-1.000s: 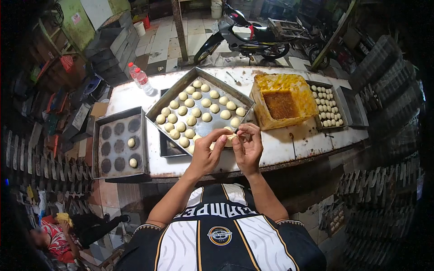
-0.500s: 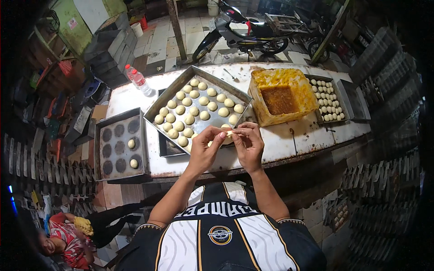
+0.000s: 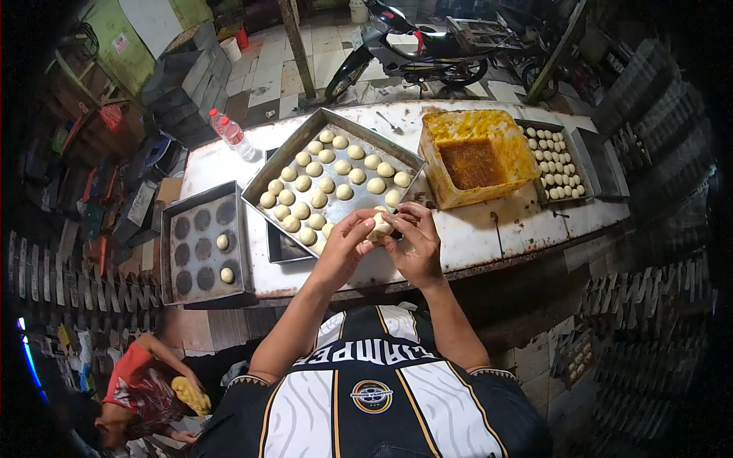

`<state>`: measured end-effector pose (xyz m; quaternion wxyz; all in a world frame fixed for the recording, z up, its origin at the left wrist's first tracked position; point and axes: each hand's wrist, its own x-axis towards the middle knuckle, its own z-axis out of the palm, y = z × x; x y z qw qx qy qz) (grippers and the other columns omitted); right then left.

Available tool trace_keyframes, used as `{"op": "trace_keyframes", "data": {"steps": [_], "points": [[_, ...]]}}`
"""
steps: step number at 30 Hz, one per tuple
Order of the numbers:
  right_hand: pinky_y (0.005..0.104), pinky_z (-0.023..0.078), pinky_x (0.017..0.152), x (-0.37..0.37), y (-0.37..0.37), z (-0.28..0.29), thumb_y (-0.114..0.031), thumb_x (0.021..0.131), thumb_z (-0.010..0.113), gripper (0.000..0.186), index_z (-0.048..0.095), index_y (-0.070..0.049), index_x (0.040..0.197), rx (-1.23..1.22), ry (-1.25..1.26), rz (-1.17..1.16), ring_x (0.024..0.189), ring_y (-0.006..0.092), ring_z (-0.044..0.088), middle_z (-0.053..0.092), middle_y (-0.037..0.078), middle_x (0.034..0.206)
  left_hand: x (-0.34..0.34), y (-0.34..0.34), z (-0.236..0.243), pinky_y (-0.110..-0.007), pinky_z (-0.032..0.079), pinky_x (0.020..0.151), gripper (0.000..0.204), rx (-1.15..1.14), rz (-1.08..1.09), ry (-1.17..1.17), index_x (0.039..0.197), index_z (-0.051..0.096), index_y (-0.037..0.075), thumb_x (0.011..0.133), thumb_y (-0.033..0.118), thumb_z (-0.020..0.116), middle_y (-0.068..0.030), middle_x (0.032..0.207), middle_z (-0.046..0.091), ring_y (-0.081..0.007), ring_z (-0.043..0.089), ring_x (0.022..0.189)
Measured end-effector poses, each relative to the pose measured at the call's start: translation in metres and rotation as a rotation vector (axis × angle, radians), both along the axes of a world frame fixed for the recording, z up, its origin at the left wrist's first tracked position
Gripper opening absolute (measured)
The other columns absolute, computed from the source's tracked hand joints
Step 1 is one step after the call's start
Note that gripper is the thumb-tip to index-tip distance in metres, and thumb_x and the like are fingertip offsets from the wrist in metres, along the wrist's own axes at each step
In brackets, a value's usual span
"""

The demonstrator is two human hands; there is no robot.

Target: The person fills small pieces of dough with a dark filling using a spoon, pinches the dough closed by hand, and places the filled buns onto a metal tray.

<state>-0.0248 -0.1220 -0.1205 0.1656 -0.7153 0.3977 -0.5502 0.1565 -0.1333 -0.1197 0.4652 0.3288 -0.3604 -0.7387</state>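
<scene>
Between my two hands, over the near corner of a metal tray, is a pale dough ball (image 3: 379, 227). My left hand (image 3: 349, 240) grips it from the left, thumb and fingers against its side. From the right, my right hand (image 3: 414, 243) closes its fingertips round the same ball. Rows of round dough balls (image 3: 326, 185) lie in the large square metal tray (image 3: 374, 137), which is set at an angle on the table. Part of the tray's near corner is hidden behind my hands.
A smaller tray (image 3: 189, 259) with dark round marks and two dough balls sits left. To the right stand a yellow-smeared tub (image 3: 479, 195) and another tray of dough balls (image 3: 558, 164). Plastic bottles (image 3: 235, 137) stand back left. A person (image 3: 145, 378) holding yellow dough is at lower left.
The dough between my fingers shows now as a rounded ball, where a small pinched edge showed before. My hands have shifted slightly left. The other person has moved to the right.
</scene>
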Motion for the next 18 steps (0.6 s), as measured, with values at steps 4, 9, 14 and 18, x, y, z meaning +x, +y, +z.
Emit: {"op": "trace_keyframes", "data": {"steps": [4,9,14,18], "points": [[0.0351,0.056,0.093,-0.005,0.0,-0.001,-0.011,0.094,0.074,0.023,0.076,-0.003,0.116,0.022,-0.051,0.01,0.104,0.0247,0.064,0.058,0.017,0.126,0.003,0.002,0.011,-0.03,0.055,0.098,0.046,-0.153,-0.111,-0.003,0.139,0.053,-0.001,0.098,0.011,0.069,-0.0115,0.133,0.062,-0.0166,0.065,0.117],[0.0354,0.056,0.094,-0.009,-0.001,0.001,-0.007,0.095,0.071,0.023,0.076,-0.005,0.117,0.033,-0.044,0.074,0.107,0.0243,0.065,0.057,0.016,0.129,0.001,-0.003,0.013,-0.033,0.055,0.101,0.049,-0.282,-0.098,-0.21,0.137,0.054,-0.001,0.093,0.004,0.075,-0.0107,0.134,0.062,-0.0185,0.064,0.119],[0.0389,0.054,0.1,-0.019,-0.002,0.004,-0.009,0.095,0.067,0.03,0.072,-0.005,0.125,0.076,-0.046,0.236,0.121,0.0273,0.06,0.055,0.017,0.137,-0.005,-0.004,0.002,-0.033,0.055,0.099,0.029,-0.358,0.009,-0.198,0.121,0.059,-0.002,0.095,0.002,0.072,-0.0119,0.125,0.067,-0.0186,0.065,0.115],[0.041,0.051,0.104,-0.008,0.005,-0.015,-0.029,0.09,0.078,0.073,0.045,-0.002,0.148,0.187,-0.411,0.229,0.138,0.0316,0.048,0.046,0.018,0.148,-0.016,-0.002,-0.01,-0.03,0.054,0.093,0.02,-0.385,0.15,-0.136,0.11,0.067,-0.002,0.097,0.011,0.074,-0.0115,0.11,0.072,-0.0161,0.068,0.104]]}}
